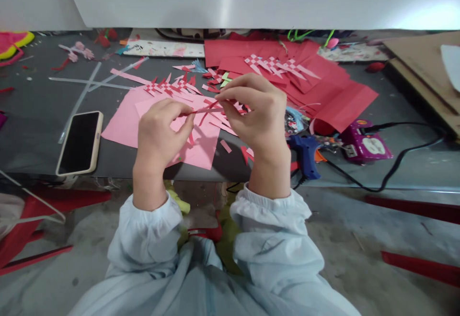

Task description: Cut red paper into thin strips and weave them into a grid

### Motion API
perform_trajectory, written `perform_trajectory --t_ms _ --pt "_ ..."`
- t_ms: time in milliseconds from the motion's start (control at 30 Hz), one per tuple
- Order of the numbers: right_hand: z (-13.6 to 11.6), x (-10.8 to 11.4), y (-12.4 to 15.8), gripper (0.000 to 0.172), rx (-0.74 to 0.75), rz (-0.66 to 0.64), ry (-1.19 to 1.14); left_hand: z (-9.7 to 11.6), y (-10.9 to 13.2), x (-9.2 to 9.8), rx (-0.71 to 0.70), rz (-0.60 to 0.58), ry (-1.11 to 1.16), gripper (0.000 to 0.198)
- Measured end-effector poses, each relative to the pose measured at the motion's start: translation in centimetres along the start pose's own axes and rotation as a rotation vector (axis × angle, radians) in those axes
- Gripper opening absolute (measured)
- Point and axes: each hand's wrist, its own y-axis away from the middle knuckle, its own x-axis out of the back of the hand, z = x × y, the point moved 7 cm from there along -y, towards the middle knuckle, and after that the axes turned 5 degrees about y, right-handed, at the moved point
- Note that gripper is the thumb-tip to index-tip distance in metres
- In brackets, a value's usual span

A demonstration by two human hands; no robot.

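Note:
Above the pink paper sheets, both of my hands pinch a small weave of pink and red paper strips. My left hand grips the end of a strip between thumb and forefinger. On the other side, my right hand is closed on the weave, and its fingers hide part of it. Woven red and pink checkered pieces lie on the pink sheets just beyond my left hand. More checkered pieces rest on a stack of red paper at the back right.
A phone lies at the left near clear plastic strips. To the right are a blue glue gun, a purple box and a black cable. Cardboard stands far right. Red stool parts show below.

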Motion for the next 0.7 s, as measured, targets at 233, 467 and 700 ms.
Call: perform_trajectory --t_ms 233,467,700 --pt "-1.0 -0.5 0.0 0.023 0.134 0.042 -0.054 -0.3 0.0 -0.5 -0.042 -0.027 0.017 0.008" --pt "-1.2 -1.4 0.0 0.024 0.055 -0.051 -0.093 0.3 -0.1 -0.2 0.015 -0.016 0.017 0.015" --pt "-0.3 -1.0 -0.1 0.024 -0.062 -0.074 -0.155 0.3 -0.1 -0.2 0.001 0.010 0.012 0.011"
